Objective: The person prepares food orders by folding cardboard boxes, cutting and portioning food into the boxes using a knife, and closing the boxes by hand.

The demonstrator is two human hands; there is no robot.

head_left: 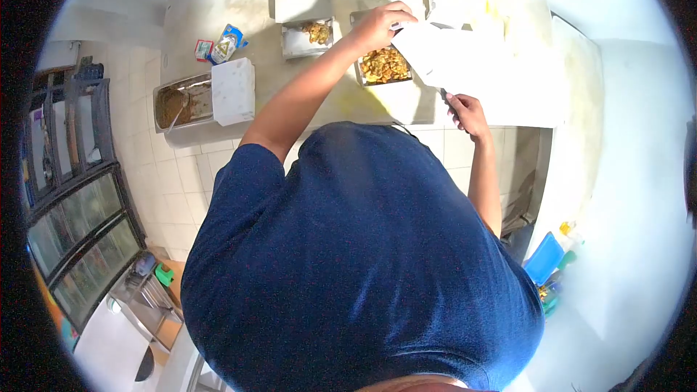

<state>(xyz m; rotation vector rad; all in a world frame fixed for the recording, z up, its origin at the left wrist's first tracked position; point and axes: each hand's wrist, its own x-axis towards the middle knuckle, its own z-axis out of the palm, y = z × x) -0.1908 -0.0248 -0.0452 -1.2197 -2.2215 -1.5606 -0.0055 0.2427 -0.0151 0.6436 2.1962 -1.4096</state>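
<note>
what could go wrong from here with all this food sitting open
The left hand is right over the open food box, so fingers might brush the food. The right hand grips a dark-handled tool beside the white flap; a slip might snag or tear it. The metal tray sits near the counter's front edge, so a bump from the body could spill its brown contents.

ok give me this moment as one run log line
left hand: at white flap | right hand: gripping dark handle | food: in box near left hand | tool tip: unclear
</note>
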